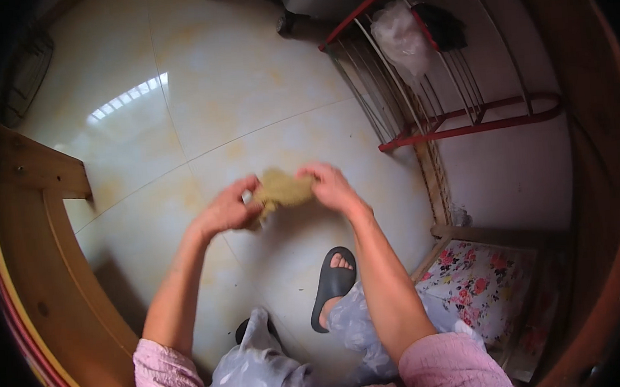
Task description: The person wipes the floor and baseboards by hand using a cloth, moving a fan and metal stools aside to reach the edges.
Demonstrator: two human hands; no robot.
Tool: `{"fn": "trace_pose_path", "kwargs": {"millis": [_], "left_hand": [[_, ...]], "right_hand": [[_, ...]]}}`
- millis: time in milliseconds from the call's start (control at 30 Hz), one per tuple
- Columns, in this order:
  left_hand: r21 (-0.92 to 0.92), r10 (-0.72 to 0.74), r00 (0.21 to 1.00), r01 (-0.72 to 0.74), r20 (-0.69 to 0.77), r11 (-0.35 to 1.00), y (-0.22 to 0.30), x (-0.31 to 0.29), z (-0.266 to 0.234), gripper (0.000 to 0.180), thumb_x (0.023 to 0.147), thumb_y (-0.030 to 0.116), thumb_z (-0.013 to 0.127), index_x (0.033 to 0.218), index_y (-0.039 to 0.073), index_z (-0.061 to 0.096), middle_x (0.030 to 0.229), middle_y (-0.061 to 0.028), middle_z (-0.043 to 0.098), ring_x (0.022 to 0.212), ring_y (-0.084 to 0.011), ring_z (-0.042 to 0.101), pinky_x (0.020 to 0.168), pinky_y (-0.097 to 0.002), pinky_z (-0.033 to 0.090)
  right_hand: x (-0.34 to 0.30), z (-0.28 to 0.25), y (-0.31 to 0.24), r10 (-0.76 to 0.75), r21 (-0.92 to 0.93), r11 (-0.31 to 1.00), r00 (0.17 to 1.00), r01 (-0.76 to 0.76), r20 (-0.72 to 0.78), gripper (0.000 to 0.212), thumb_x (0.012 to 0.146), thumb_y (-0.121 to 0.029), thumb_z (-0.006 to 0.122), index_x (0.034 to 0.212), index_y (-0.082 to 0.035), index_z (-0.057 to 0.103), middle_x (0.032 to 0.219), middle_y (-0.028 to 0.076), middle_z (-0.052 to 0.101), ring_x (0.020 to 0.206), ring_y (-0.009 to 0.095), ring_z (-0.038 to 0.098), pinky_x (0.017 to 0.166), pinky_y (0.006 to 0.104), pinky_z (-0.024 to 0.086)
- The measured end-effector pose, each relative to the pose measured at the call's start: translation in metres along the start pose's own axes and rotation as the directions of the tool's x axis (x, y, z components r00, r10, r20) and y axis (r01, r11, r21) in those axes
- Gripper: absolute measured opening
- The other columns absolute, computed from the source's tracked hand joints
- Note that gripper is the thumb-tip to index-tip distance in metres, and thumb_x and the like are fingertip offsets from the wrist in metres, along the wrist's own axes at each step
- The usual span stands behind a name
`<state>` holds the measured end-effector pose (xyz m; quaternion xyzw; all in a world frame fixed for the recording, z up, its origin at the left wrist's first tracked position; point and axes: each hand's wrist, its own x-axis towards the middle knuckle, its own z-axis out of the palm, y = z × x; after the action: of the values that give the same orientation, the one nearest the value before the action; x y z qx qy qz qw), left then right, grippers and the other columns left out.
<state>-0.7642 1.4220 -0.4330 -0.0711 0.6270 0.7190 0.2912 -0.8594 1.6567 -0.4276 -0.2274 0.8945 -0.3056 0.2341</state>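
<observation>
Both hands pinch 1 small tan cloth [281, 189] above the tiled floor [247, 111]. The left hand [226, 212] grips its 8 o'clock end, the right hand [332, 185] its 3 o'clock end; its long axis runs between them, equally near both.

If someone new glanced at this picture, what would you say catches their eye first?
At centre, the left hand and right hand grip a tan cloth between them above the tiled floor. A red rack stands upper right, and a floral cushion lies lower right.
</observation>
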Motion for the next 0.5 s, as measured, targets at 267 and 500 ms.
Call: {"fn": "trace_pose_path", "kwargs": {"millis": [267, 500], "left_hand": [[0.881, 0.482, 0.819, 0.060, -0.313, 0.470, -0.003, 0.117, -0.030, 0.032, 0.082, 0.027, 0.061, 0.110, 0.016, 0.050, 0.110, -0.0112, 0.055, 0.099, -0.0260, 0.052, 0.078, -0.0395, 0.043], [0.925, 0.407, 0.836, 0.372, -0.368, 0.073, -0.012, 0.184, 0.035, 0.052, 0.079, 0.037, 0.060, 0.128, 0.027, 0.043, 0.111, -0.0122, 0.048, 0.104, -0.0299, 0.044, 0.080, -0.0460, 0.036]], "right_hand": [[0.101, -0.039, 0.030, -0.191, -0.476, 0.871, 0.976, 0.120, -0.105, 0.051, 0.074, 0.007, 0.043, 0.116, -0.016, 0.057, 0.124, 0.007, 0.051, 0.111, 0.029, 0.046, 0.097, 0.0427, 0.035], [0.070, -0.020, 0.100, 0.213, -0.385, 0.893, 0.973, -0.232, -0.094, 0.054, 0.081, -0.013, 0.055, 0.132, -0.012, 0.039, 0.138, 0.016, 0.033, 0.117, 0.040, 0.040, 0.099, 0.0451, 0.036]]}}
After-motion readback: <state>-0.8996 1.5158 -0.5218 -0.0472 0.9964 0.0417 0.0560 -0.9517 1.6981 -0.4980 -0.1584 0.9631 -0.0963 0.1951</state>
